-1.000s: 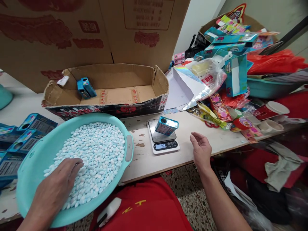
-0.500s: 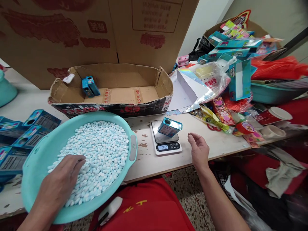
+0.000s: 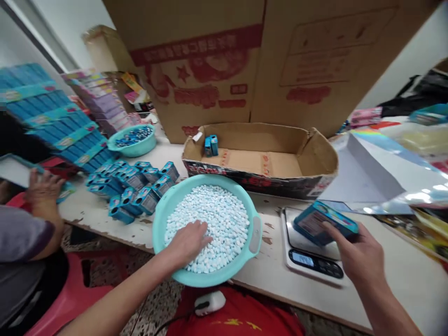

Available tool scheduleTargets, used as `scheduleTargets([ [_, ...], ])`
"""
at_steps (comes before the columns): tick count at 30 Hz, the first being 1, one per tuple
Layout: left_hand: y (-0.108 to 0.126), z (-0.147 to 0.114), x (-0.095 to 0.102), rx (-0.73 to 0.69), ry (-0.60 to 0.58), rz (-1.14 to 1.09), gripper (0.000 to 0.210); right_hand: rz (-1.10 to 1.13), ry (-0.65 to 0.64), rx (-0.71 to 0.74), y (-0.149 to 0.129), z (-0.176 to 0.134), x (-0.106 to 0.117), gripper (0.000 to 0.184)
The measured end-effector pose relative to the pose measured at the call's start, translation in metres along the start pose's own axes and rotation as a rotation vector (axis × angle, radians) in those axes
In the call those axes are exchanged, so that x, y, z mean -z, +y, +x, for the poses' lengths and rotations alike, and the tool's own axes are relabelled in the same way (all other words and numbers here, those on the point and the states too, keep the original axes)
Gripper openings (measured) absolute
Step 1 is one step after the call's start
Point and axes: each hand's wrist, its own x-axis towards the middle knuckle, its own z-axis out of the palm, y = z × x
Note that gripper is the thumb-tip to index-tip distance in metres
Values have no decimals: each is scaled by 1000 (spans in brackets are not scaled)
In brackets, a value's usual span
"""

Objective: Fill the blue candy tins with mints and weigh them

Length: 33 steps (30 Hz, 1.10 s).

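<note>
My right hand is closed on the end of a small blue carton, thumb across its near face. The carton is tilted over the metal plate of a white digital scale; whether it still touches the plate I cannot tell. The scale's display is lit, its digits blurred. My left hand rests on white and pale-blue candies in a turquoise basin. Its fingers are bent and slightly apart, with the tips partly hidden among the candies and nothing visibly gripped.
Behind the basin stands an open cardboard tray with blue cartons in its left corner. Several blue cartons cluster left of the basin. Further left are a smaller basin, stacked blue displays and another person's hand.
My right hand has moved onto the blue carton on the scale and closed on it. The view has swung left, bringing the other person in. My left hand stays in the candies.
</note>
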Motion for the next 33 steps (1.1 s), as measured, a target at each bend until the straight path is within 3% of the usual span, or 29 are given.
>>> scheduleTargets([
  [2, 0, 0, -2, 44, 38, -120, 24, 45, 32, 36, -26, -4, -1, 42],
  [4, -5, 3, -1, 106, 140, -342, 19, 127, -22, 113, -57, -15, -7, 39],
  [7, -12, 8, 10, 234, 283, -983, 28, 326, -340, 254, -98, -43, -33, 42],
  [9, -14, 11, 25, 291, 301, -1528, 30, 375, -569, 361, -116, -63, -56, 39],
  [11, -13, 11, 45, 270, 329, -1952, 29, 341, -686, 456, -125, -81, -79, 33],
  [13, -7, 12, 63, 189, 414, -2165, 27, 274, -725, 535, -128, -95, -98, 27],
  [17, 13, 19, 81, 101, 650, -2183, 36, 144, -761, 640, -129, -112, -122, 19],
  [23, 25, 29, 74, 113, 857, -2042, 52, 64, -783, 643, -134, -119, -129, 24],
  [33, 22, 26, 80, 104, 846, -1945, 57, 168, -790, 559, -130, -115, -126, 21],
])
